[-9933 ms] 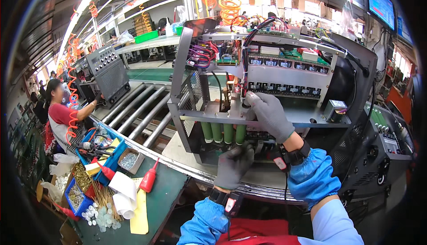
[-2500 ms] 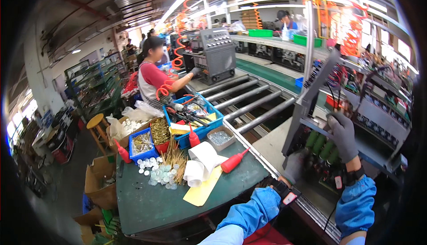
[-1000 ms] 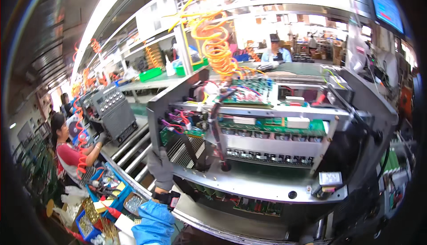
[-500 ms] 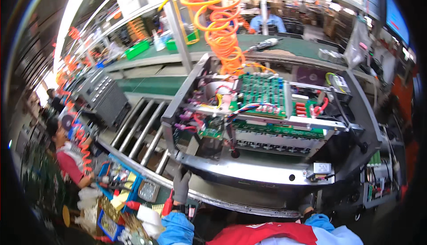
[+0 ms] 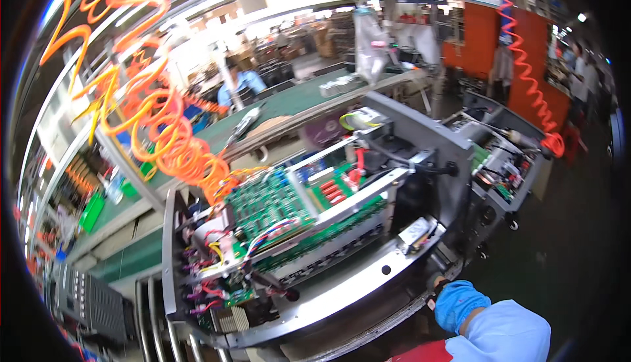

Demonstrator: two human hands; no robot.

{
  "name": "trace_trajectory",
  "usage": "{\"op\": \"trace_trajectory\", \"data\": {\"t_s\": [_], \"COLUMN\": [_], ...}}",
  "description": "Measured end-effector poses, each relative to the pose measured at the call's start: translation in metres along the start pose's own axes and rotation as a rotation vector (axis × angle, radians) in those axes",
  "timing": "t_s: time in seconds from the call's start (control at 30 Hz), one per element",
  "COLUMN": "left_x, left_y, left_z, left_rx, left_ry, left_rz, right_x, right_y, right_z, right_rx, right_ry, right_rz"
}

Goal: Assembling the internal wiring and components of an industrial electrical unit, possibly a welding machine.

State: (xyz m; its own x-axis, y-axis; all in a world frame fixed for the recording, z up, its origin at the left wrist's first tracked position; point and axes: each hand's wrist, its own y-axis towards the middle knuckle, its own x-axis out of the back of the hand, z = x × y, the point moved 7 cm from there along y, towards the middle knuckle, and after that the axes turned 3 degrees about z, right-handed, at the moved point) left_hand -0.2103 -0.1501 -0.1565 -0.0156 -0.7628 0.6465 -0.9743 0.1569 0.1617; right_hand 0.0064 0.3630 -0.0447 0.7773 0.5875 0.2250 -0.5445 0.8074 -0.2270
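An open grey metal equipment chassis [image 5: 342, 301] lies in front of me on the conveyor. Inside it are a green circuit board [image 5: 263, 205], red cylindrical components [image 5: 332, 192] and bundled coloured wires. A small silver boxed part [image 5: 414, 232] sits on the front rail towards the right. My right hand [image 5: 436, 284], below a blue cuff, is at the near right corner of the chassis by the conveyor edge. Its fingers are mostly hidden, so whether it grips anything does not show. My left hand is out of the picture.
Metal rollers [image 5: 175, 343] run left of the chassis, with a dark grey ribbed unit [image 5: 95, 303] beyond. Another open unit [image 5: 505, 158] stands at the right. An orange coiled hose [image 5: 154, 115] hangs over the chassis's far left. A person [image 5: 242, 86] sits behind the green bench [image 5: 299, 105].
My view has swung right, so the chassis appears further left and tilted. The gloved left hand, earlier at the chassis's front left, has left the picture. The right forearm shows more.
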Motion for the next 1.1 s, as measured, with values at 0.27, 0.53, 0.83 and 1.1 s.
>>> {"op": "trace_trajectory", "data": {"t_s": [0.27,0.53,0.83,1.1], "left_x": [0.013,0.037,0.058,0.072], "left_y": [0.048,-0.002,-0.082,-0.099], "left_z": [-0.087,-0.162,-0.206,-0.241], "left_rx": [-0.160,-0.131,-0.020,-0.010], "left_ry": [-0.092,-0.113,-0.223,-0.370], "left_rz": [-0.020,-0.047,-0.153,-0.315], "right_x": [0.035,0.099,0.184,0.199], "right_y": [0.003,-0.074,-0.101,-0.064], "right_z": [-0.114,-0.099,-0.110,-0.089], "right_rx": [-0.023,-0.035,-0.125,0.057], "right_ry": [0.104,-0.276,-0.368,-0.371], "right_rz": [0.036,0.124,0.338,0.439]}}
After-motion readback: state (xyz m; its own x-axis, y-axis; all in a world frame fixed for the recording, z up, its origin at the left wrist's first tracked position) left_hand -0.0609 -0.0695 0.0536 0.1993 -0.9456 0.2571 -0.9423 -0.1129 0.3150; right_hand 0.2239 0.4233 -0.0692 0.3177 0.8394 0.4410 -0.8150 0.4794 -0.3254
